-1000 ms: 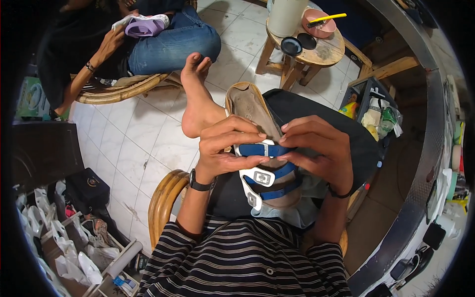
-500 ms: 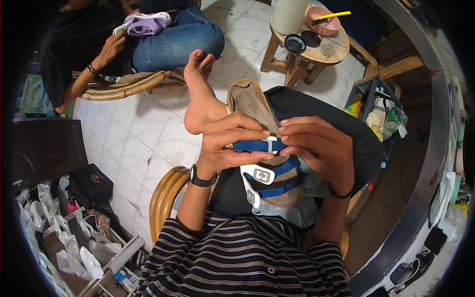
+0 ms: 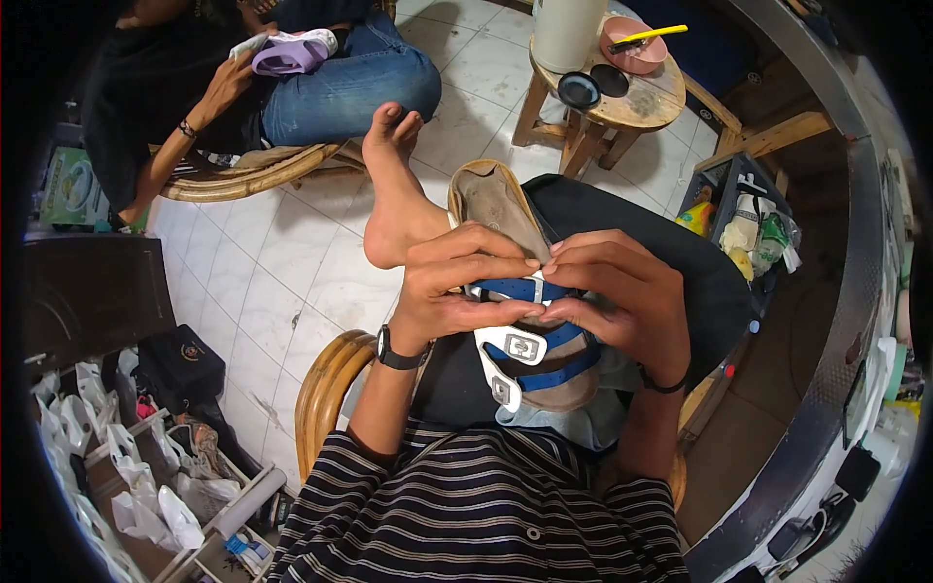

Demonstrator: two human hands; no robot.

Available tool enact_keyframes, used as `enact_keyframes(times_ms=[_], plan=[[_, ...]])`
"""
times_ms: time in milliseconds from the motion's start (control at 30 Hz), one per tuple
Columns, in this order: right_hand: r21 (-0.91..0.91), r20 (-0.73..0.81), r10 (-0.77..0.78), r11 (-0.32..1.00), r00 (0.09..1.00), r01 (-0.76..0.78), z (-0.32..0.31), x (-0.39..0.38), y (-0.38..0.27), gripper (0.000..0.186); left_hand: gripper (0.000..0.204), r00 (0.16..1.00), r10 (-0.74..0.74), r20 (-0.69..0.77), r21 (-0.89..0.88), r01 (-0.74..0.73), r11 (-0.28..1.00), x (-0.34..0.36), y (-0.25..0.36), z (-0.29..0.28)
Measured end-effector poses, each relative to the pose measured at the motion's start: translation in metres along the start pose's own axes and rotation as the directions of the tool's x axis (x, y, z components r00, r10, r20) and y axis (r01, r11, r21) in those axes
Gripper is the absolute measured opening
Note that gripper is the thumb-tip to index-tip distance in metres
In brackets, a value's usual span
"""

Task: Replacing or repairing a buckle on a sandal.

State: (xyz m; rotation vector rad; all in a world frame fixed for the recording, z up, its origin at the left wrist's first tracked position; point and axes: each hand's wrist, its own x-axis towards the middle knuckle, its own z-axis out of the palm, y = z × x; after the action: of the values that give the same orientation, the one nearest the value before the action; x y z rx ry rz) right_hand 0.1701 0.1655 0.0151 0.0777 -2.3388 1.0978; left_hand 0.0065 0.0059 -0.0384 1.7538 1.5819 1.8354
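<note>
Evidently both hands are busy on one strap: the left hand (image 3: pixel 462 277), with a black-banded wristwatch (image 3: pixel 397 352) above its wrist, pinches the dark-blue flat strap (image 3: pixel 510 289) between fingers and thumb, and the right hand (image 3: pixel 622 291) grips it close to its pale buckle. Their fingertips come together there, though I cannot tell from here whether they actually touch. That strap crosses the taupe-footbed sandal with a tan rim (image 3: pixel 486 206), which lies over the seated person's black-clad lap, its bare rounded end pointing away from the body. Nearer the striped shirt (image 3: pixel 476 496), two more blue bands cross the sandal, and two white straps with grey rectangular buckles (image 3: pixel 522 347) stick out at its left side. A pale blue-grey cloth (image 3: pixel 573 428) is bunched under the near end. Beyond the lap, a round wooden stool (image 3: pixel 661 107) bears a pink bowl (image 3: pixel 632 58), with a yellow-handled brush (image 3: pixel 666 33) across it, and two black round lids (image 3: pixel 580 89). Over to the left, a co-worker in blue jeans (image 3: pixel 350 92) holds a purple-and-white shoe (image 3: pixel 292 55).
</note>
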Motion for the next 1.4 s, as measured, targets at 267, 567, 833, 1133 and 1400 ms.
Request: enact_keyframes(times_ms=[267,567,833,1133,1400], plan=[[-0.091,0.020,-0.041,0.995,0.999,0.042,-0.001,-0.004,0.005,0.040,0.045,0.999,-0.039,0.021,0.002,0.039,0.999,0.000,-0.001,-0.002],[0.004,-0.047,0.011,1.000,0.999,-0.010,-0.001,-0.009,0.016,0.041,0.035,0.969,-0.245,-0.014,-0.137,0.241,0.961,-0.012,-0.002,-0.003],[-0.006,-0.062,-0.015,1.000,0.998,0.015,0.002,-0.006,0.013,0.042,0.043,0.988,-0.143,-0.060,-0.068,0.139,0.988,-0.017,-0.009,0.004],[-0.029,-0.089,-0.061,0.998,0.994,0.059,0.005,-0.010,0.017,0.039,0.068,0.996,-0.047,-0.077,0.072,0.053,0.996,-0.019,-0.011,0.008],[-0.059,-0.102,-0.094,0.994,0.990,0.089,0.006,-0.009,0.014,0.041,0.065,0.987,-0.124,-0.100,-0.007,0.124,0.992,-0.017,-0.005,0.011]])
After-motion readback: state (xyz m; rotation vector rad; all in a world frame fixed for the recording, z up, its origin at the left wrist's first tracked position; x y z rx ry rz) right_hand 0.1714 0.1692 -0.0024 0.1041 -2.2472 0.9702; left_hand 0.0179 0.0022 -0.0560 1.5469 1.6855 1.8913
